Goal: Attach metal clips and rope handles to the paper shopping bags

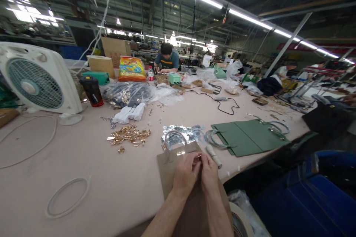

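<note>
My left hand (184,176) and my right hand (210,173) meet over a brown bag piece (163,168) at the table's front edge. Fingertips of both are pinched together around a small gold-coloured metal fitting (199,156), partly hidden by the fingers. A clear-wrapped curved handle (175,132) rises from the bag piece's far edge, and a shiny metal plate (180,153) sits on its top. Just beyond lie several thin silver metal plates (191,133). A pile of gold metal fittings (129,134) is to the left. Beside my right hand rests a pale wrapped roll (213,155).
Green bag pieces (247,137) with wrapped handles lie to the right. On the left stand a fan (41,77) and a dark bottle (91,90). A clear ring (68,198) lies front left. A blue bin (319,196) is below right. Another person (167,59) works across the table.
</note>
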`<state>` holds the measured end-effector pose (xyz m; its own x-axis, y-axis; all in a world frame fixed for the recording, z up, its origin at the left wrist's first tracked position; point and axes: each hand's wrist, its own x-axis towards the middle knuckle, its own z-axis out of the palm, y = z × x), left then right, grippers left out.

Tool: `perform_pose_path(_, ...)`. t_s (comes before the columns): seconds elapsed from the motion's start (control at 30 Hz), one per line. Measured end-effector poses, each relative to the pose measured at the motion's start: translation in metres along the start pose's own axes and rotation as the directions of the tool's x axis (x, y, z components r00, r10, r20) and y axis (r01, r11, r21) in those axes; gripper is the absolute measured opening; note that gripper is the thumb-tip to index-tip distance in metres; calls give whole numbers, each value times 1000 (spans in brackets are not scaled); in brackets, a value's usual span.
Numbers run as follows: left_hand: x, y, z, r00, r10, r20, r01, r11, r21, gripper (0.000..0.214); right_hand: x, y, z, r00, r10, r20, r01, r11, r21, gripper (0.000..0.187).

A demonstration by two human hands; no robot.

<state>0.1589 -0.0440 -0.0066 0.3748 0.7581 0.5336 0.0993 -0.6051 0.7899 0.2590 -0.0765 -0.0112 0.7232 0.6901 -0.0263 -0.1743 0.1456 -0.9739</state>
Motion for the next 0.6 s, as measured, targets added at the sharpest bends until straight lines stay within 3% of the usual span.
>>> perform_pose_path(0.23,-1,0,0,994,110,23,-110,994,-9,35,12,2,-11,987,143,71,-160,909,385,35)
perform_pose_path(0.37,2,0,-3,998,59,-13,-59,998,14,43,13,0,-21,967,181,178,-244,855,457,28)
perform_pose_path(0.47,5,0,-4,994,87,61,-86,996,-25,48,11,-3,-24,944,199,264,-305,831,465,25)
perform_pose_path(0.6,7,-1,-5,992,79,97,-71,994,-78,38,9,-5,-24,938,198,285,-315,832,457,26)
